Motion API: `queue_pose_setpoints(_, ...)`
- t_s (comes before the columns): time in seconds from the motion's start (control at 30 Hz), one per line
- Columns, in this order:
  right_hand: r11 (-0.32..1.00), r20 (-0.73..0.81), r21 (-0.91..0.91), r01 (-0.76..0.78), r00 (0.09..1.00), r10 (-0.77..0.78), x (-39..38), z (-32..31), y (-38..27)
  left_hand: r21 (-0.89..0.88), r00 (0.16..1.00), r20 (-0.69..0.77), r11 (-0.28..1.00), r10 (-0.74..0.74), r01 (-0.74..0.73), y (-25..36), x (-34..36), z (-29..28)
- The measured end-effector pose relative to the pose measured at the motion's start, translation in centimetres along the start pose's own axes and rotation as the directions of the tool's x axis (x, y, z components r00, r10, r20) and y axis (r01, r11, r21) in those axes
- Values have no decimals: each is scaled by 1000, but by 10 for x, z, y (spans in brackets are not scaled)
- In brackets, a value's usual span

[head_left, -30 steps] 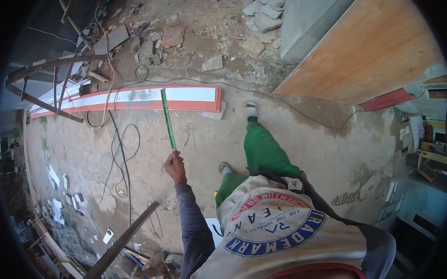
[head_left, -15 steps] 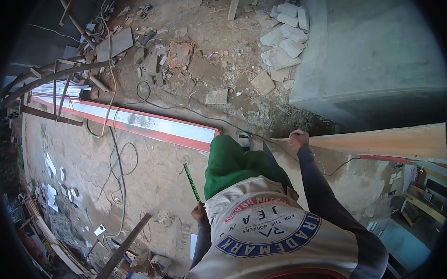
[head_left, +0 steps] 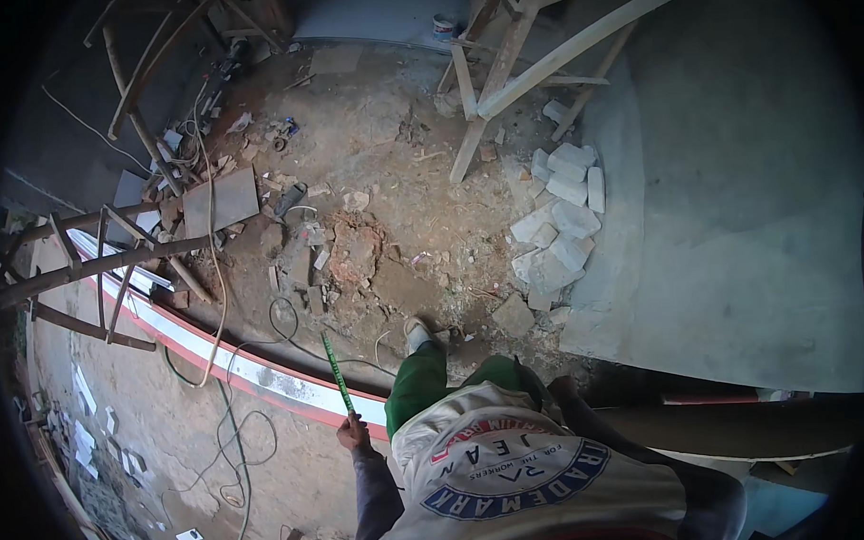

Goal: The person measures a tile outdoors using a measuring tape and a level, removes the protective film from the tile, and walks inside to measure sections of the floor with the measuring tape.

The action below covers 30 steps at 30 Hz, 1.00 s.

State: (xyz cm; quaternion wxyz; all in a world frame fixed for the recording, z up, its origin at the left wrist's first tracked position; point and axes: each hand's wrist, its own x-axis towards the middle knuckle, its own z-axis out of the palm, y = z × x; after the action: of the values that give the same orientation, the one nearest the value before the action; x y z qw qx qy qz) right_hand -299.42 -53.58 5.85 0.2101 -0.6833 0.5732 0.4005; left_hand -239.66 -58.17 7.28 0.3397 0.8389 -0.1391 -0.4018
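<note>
The left hand (head_left: 353, 432) pinches between its fingers the near end of a green measuring strip (head_left: 336, 373), which in this view crosses both edges of the red-and-white panel (head_left: 274, 375), and its tip points to the open dirt ground (head_left: 418, 128) left of the pale stones (head_left: 570, 194). The right hand (head_left: 562, 389) is dark near a curved board (head_left: 733, 431), so I cannot tell its fingers. I count one strip, one panel, one bucket (head_left: 443, 27).
</note>
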Motion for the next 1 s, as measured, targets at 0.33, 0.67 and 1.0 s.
queue_pose_setpoints(0.33,471,105,810,-350,876,470,162,-167,77,-200,973,56,958,223,-208,398,156,163)
queue_pose_setpoints(0.67,727,136,628,-278,959,250,517,-546,217,-148,994,102,988,49,-33,569,324,327)
queue_pose_setpoints(1.0,268,-315,943,195,781,539,686,-1025,320,53,976,-24,974,-218,219,722,406,405)
